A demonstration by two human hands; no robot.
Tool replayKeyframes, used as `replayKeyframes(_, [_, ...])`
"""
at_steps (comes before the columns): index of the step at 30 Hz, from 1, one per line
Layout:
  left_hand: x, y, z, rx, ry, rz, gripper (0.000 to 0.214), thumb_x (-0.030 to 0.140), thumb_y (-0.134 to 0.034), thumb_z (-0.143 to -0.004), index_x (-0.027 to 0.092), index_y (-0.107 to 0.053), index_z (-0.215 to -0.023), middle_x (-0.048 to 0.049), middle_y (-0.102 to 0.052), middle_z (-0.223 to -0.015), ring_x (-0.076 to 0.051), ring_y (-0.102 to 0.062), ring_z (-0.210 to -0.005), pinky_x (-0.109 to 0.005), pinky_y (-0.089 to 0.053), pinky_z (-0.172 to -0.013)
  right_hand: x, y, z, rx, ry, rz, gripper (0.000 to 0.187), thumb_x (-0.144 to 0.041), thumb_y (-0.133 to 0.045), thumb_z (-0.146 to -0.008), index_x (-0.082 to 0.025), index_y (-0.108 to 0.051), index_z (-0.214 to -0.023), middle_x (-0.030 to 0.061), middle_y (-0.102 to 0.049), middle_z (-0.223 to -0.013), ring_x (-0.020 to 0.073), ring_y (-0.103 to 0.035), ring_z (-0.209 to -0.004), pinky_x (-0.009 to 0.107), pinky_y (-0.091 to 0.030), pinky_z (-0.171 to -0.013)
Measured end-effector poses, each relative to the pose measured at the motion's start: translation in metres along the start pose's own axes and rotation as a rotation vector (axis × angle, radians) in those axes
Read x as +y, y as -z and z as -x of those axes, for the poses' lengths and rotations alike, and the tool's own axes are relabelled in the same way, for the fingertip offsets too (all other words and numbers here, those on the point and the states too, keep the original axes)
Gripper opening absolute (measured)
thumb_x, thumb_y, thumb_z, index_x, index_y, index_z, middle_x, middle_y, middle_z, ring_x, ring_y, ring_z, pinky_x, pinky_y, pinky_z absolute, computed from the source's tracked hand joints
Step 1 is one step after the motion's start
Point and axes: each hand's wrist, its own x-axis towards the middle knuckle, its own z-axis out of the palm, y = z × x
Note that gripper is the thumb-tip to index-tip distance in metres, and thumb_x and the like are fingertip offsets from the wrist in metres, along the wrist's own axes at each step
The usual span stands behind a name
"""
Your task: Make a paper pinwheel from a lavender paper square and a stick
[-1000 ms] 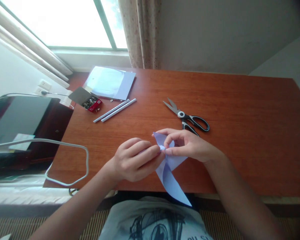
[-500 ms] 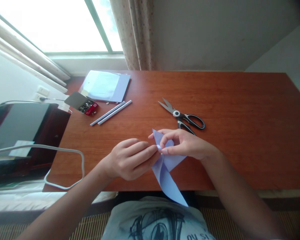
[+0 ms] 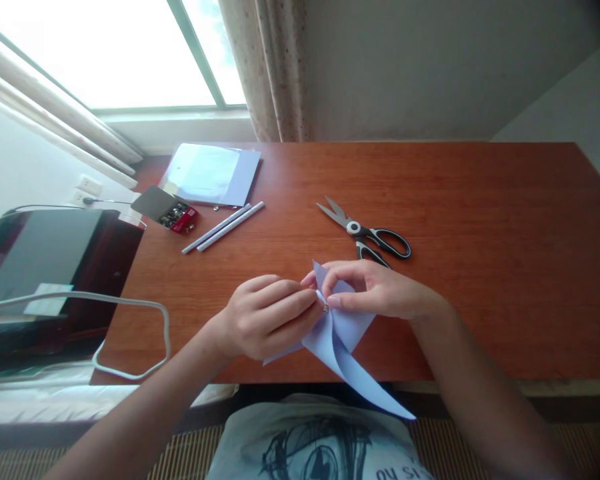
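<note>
Both my hands meet over a folded light-blue paper pinwheel at the near edge of the wooden table. My left hand is closed, its fingertips pinching at the pinwheel's centre, where a small metal pin head shows. My right hand is closed on the paper from the right, pressing folded flaps together at the same centre. One long blade points down past the table edge toward my lap.
Black-handled scissors lie just beyond my right hand. Two thin white sticks, an open red box of pins and a plastic sleeve of paper lie at the far left. A white cable loops off the left edge.
The pinwheel has turned: its long lower blade swung to the right, and another blade now shows under my left hand. A pin head appears at the centre. Both hands stay put.
</note>
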Motion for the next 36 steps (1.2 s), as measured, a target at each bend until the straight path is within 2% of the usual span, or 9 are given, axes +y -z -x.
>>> replayKeyframes(5, [0.007,-0.01,0.006,0.098,0.296,0.167,0.012,0.011,-0.072,-0.084,0.015,-0.073,-0.095,-0.0085,-0.077,-0.087,-0.016,-0.069,-0.072,-0.028,-0.055,-0.065,0.001,0.003,0.004,0.175,-0.025,-0.033,0.023,-0.041,-0.071,-0.09,-0.018,-0.071,-0.096,0.0099,-0.067,-0.128,0.0254,-0.062,-0.124,0.037,-0.049,-0.102])
replayKeyframes(11, [0.014,-0.019,0.006,0.314,0.988,0.64,0.018,0.031,-0.083,-0.075,0.015,-0.075,-0.076,-0.0049,-0.072,-0.073,-0.016,-0.064,-0.062,-0.024,-0.05,-0.054,-0.003,0.005,0.01,0.497,0.228,0.063,0.032,-0.052,-0.063,-0.094,-0.024,-0.071,-0.106,0.0084,-0.069,-0.128,0.0265,-0.062,-0.123,0.038,-0.051,-0.1])
replayKeyframes(14, [0.014,-0.027,0.007,0.397,1.345,0.904,0.028,0.034,-0.089,-0.067,0.015,-0.079,-0.086,-0.0036,-0.076,-0.079,-0.019,-0.067,-0.068,-0.026,-0.054,-0.06,-0.004,0.002,0.011,0.553,0.331,0.141,0.034,-0.053,-0.067,-0.091,-0.027,-0.069,-0.112,0.0083,-0.069,-0.125,0.0288,-0.062,-0.122,0.042,-0.052,-0.101])
replayKeyframes(16, [0.014,-0.032,0.007,0.427,1.482,1.02,0.035,0.037,-0.09,-0.064,0.015,-0.081,-0.09,-0.0044,-0.079,-0.085,-0.021,-0.069,-0.072,-0.029,-0.056,-0.066,-0.004,-0.001,0.012,0.641,0.394,0.261,0.03,-0.044,-0.071,-0.089,-0.029,-0.068,-0.115,0.0079,-0.068,-0.127,0.0295,-0.062,-0.122,0.045,-0.051,-0.103])
replayKeyframes(21, [0.012,-0.038,0.004,0.412,1.534,1.214,0.039,0.036,-0.091,-0.063,0.015,-0.081,-0.094,-0.0061,-0.08,-0.092,-0.026,-0.072,-0.084,-0.034,-0.058,-0.076,0.002,-0.011,0.012,0.835,0.56,0.693,0.023,-0.028,-0.073,-0.086,-0.038,-0.07,-0.107,0.0029,-0.07,-0.124,0.0327,-0.059,-0.121,0.056,-0.045,-0.108])
replayKeyframes(26, [0.013,-0.039,-0.003,0.356,1.503,1.287,0.036,0.036,-0.088,-0.067,0.016,-0.081,-0.097,-0.0042,-0.079,-0.087,-0.026,-0.072,-0.084,-0.035,-0.058,-0.079,0.008,-0.018,0.008,0.693,0.526,0.906,0.025,-0.031,-0.072,-0.088,-0.041,-0.071,-0.111,-0.0017,-0.07,-0.131,0.0326,-0.058,-0.124,0.058,-0.036,-0.114])
replayKeyframes(30, [0.014,-0.043,-0.004,0.367,1.507,1.327,0.035,0.036,-0.089,-0.066,0.015,-0.08,-0.094,-0.0018,-0.073,-0.071,-0.02,-0.065,-0.069,-0.029,-0.054,-0.067,0.01,-0.015,0.002,0.688,0.521,1.008,0.029,-0.026,-0.07,-0.089,-0.035,-0.069,-0.116,0.0029,-0.069,-0.134,0.0321,-0.057,-0.127,0.056,-0.038,-0.114])
replayKeyframes(33, [0.014,-0.045,-0.004,0.421,1.542,1.355,0.032,0.035,-0.088,-0.066,0.014,-0.079,-0.087,0.0009,-0.064,-0.062,-0.012,-0.053,-0.058,-0.022,-0.044,-0.055,0.009,-0.013,-0.001,0.723,0.525,1.034,0.028,-0.022,-0.069,-0.088,-0.03,-0.068,-0.116,0.0069,-0.07,-0.13,0.0318,-0.058,-0.125,0.053,-0.045,-0.107])
replayKeyframes(36, [0.015,-0.046,-0.007,0.478,1.616,1.376,0.03,0.037,-0.087,-0.067,0.013,-0.074,-0.079,0.0032,-0.054,-0.058,-0.007,-0.04,-0.051,-0.019,-0.032,-0.046,0.009,-0.013,-0.003,0.765,0.556,1.1,0.028,-0.021,-0.069,-0.088,-0.026,-0.068,-0.116,0.0083,-0.071,-0.128,0.031,-0.06,-0.124,0.055,-0.043,-0.11])
